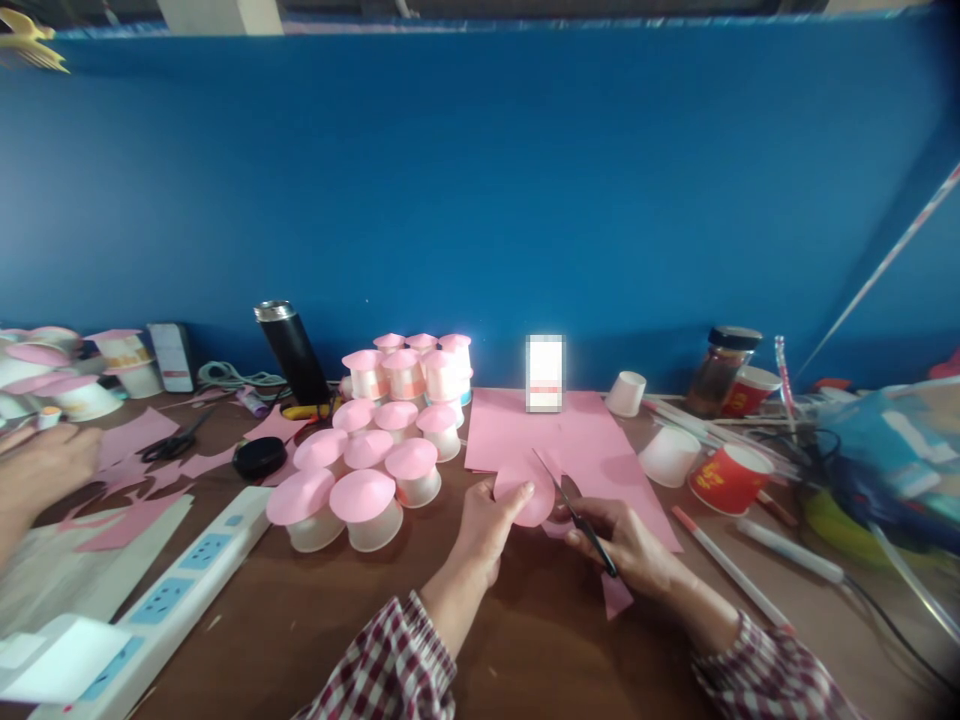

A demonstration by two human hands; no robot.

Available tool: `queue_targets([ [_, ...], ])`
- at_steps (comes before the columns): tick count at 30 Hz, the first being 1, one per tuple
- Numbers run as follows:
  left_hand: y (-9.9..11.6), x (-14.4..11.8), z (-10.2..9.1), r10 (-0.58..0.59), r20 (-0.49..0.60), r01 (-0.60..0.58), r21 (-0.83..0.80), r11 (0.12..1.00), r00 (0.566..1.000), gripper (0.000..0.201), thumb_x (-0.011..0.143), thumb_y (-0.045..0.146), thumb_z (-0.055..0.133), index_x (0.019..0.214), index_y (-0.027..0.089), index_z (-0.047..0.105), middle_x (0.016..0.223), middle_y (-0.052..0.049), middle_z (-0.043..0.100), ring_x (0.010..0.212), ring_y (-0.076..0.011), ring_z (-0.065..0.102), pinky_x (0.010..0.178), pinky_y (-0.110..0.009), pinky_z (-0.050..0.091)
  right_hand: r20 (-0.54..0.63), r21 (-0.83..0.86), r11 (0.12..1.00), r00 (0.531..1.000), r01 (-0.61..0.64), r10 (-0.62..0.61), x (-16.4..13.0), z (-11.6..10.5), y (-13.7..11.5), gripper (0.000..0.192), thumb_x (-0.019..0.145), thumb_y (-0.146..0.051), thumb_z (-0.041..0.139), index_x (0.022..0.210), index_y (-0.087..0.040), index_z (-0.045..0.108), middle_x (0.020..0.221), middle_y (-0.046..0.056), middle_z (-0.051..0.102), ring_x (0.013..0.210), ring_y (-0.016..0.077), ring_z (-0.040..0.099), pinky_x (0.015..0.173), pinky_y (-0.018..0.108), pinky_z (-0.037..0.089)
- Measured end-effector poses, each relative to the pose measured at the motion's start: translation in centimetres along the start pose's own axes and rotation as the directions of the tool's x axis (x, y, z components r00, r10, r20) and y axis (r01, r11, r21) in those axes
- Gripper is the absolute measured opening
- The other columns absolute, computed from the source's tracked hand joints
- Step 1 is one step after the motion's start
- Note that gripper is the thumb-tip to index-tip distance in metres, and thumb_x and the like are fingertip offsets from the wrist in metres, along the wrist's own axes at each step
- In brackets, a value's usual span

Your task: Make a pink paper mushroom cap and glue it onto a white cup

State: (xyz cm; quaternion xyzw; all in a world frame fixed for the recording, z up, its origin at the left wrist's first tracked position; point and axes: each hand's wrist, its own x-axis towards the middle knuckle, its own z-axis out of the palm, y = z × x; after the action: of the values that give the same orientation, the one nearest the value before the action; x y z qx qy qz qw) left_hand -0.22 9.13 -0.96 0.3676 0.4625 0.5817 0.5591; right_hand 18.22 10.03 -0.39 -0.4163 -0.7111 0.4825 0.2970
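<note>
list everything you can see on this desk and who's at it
pink-topped cups: over a dozen, white with pink caps, clustered centre-left
pink paper sheet: one, centre
pink disc: one, in left hand
scissors: one, dark, in right hand
flask: one, black, back left
power strip: one, white, front left
red cups: two, right
plain white cups: two, right
jar: one, dark lid, back right
another person's hand: one, far left
left hand: grip on disc
right hand: grip on scissors
</note>
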Motion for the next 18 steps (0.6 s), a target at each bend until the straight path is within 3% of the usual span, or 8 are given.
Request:
queue_targets([
  [4, -0.05, 0.03, -0.02, 0.002, 0.004, -0.002, 0.007, 1.000, 1.000, 0.033, 0.066, 0.038, 0.071, 0.081, 0.008, 0.069, 0.075, -0.010, 0.070, 0.070, -0.0190, 0.062, 0.066, -0.029, 0.046, -0.013, -0.006, 1.000, 1.000, 0.009, -0.009, -0.01, -0.02, 0.17, 0.047, 0.074, -0.046, 0.066, 0.102, -0.009, 0.066, 0.068, 0.004, 0.060, 0.056, 0.0118, 0.048, 0.050, 0.023, 0.036],
  [18, 0.10, -0.15, 0.01, 0.001, 0.025, -0.002, 0.037, 0.999, 1.000, 0.033, 0.065, 0.037, 0.072, 0.080, 0.009, 0.070, 0.078, -0.011, 0.071, 0.072, -0.0207, 0.062, 0.067, -0.029, 0.046, -0.003, 0.014, 1.000, 1.000, 0.014, -0.013, -0.10, -0.03, 0.23, 0.050, 0.073, -0.049, 0.067, 0.101, -0.008, 0.066, 0.058, -0.001, 0.052, 0.050, 0.0093, 0.043, 0.043, 0.021, 0.031],
])
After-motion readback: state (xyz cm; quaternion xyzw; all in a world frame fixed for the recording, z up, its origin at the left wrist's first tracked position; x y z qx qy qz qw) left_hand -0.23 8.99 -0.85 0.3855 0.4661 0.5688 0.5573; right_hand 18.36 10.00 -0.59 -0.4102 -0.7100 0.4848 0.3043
